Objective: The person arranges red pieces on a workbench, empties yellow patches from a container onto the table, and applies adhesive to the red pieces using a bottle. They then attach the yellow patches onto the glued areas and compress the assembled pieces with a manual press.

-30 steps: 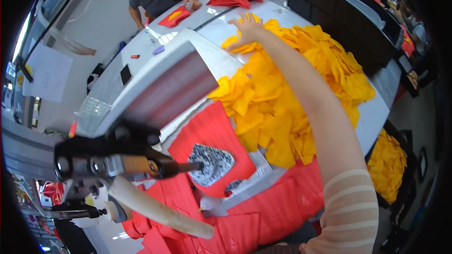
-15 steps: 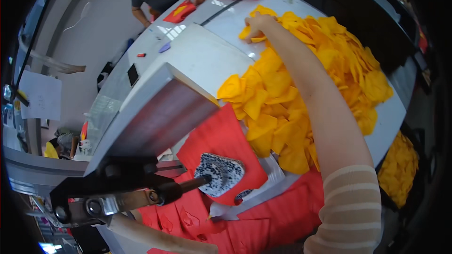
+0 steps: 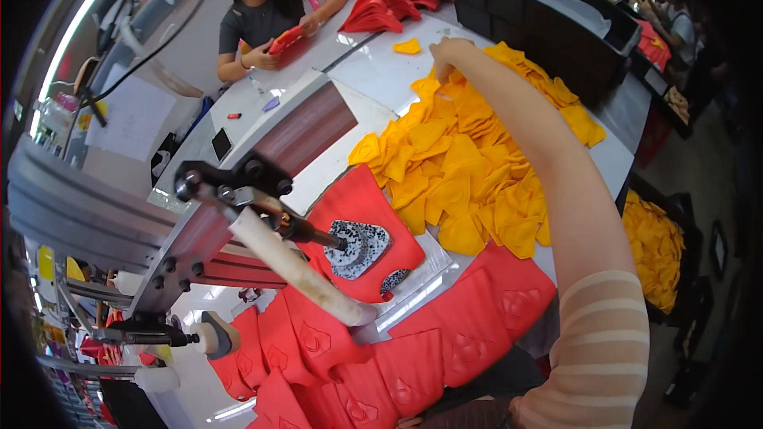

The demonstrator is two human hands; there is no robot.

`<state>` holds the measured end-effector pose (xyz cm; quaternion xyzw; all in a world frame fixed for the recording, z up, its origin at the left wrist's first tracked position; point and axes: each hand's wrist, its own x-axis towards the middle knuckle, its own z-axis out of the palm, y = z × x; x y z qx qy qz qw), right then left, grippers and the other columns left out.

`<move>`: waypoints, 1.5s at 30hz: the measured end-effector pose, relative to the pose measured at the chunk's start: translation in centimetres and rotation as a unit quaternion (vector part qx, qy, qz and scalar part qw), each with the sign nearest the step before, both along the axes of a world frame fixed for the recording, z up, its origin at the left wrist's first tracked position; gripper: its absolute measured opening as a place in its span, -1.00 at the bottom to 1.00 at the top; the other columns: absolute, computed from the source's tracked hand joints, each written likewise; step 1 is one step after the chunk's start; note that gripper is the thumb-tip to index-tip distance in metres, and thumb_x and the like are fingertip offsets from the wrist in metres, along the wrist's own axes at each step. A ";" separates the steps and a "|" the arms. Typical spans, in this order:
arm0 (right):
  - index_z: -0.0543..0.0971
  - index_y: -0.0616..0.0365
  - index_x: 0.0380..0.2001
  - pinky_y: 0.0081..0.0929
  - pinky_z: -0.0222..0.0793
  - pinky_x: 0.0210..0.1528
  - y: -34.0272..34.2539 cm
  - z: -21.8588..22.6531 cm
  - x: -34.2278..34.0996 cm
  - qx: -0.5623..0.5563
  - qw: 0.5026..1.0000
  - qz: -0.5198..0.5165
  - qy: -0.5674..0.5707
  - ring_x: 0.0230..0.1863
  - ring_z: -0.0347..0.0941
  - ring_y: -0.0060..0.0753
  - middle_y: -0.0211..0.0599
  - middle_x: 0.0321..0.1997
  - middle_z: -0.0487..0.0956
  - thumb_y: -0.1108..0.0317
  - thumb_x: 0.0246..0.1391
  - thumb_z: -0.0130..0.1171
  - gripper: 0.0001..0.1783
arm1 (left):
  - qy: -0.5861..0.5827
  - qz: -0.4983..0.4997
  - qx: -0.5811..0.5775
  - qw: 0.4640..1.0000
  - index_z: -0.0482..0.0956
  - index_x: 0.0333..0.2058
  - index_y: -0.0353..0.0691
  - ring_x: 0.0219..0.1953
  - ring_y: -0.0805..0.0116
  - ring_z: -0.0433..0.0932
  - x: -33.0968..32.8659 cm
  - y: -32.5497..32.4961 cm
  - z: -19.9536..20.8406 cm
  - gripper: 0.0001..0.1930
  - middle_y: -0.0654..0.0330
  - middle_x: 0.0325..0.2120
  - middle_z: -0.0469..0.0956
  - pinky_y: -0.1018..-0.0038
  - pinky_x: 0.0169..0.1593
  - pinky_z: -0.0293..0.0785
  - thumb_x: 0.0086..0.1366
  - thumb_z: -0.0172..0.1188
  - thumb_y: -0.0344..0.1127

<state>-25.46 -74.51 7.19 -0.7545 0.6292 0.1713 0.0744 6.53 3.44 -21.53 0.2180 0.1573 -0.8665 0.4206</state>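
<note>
My right hand reaches over the far edge of a pile of yellow fabric pieces. Its fingers curl down together against the pieces, and their tips are hard to see. My left hand is out of view. In front of me a red fabric piece lies under a speckled black-and-white pad fixed to a metal rod. More red pieces with raised shapes overlap along the near side.
A metal machine arm and a pale tube stand at left. A black bin is at the back, beside stacked red pieces. Across the table a person holds a red piece. A phone lies left.
The view has shifted, and my left forearm has gone out of it. A yellow piece that was by my right hand now lies apart to its left. The person across has lifted a red piece.
</note>
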 end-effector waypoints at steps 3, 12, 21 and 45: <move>0.34 0.17 0.11 -0.29 0.35 0.07 -1.1 -0.8 -4.7 0.026 0.999 0.015 -0.024 0.11 0.36 -0.14 -0.01 0.14 0.39 -0.03 -0.44 0.40 -0.03 | -0.001 0.007 -0.046 0.999 0.15 0.18 -0.39 -0.02 0.11 0.29 -1.2 -1.7 -1.7 -0.38 -0.10 0.09 0.23 0.32 0.07 0.25 0.27 -0.15 -0.06; 0.42 0.26 -0.08 -0.26 0.27 0.08 10.0 1.0 -10.6 -0.111 0.984 0.108 -0.092 0.07 0.32 -0.03 -0.06 0.03 0.36 -0.26 -0.30 0.26 -0.14 | -0.013 0.014 -0.094 0.995 0.14 0.18 -0.39 0.00 0.09 0.29 -2.4 -1.0 -2.3 -0.35 -0.12 0.10 0.23 0.30 0.09 0.25 0.25 -0.11 -0.03; 0.43 0.24 -0.11 -0.10 0.12 0.10 16.1 -2.5 -13.6 -0.362 0.930 0.050 -0.032 0.06 0.29 -0.08 -0.10 0.01 0.37 -0.29 -0.03 0.04 -0.26 | -0.030 -0.016 -0.101 0.994 0.14 0.19 -0.40 0.02 0.07 0.30 -1.7 -1.5 -2.2 -0.32 -0.14 0.11 0.22 0.29 0.10 0.25 0.24 -0.08 0.00; 0.37 -0.11 0.16 0.12 -0.04 0.24 -11.7 -9.3 4.4 -0.020 0.998 -0.022 -0.057 0.34 0.06 -0.25 -0.26 0.35 0.14 -0.07 0.10 -0.04 -0.42 | -0.134 0.013 -0.094 0.986 0.11 0.20 -0.41 0.09 0.02 0.31 -2.2 -4.3 -1.1 -0.24 -0.18 0.15 0.20 0.24 0.14 0.25 0.20 0.00 0.08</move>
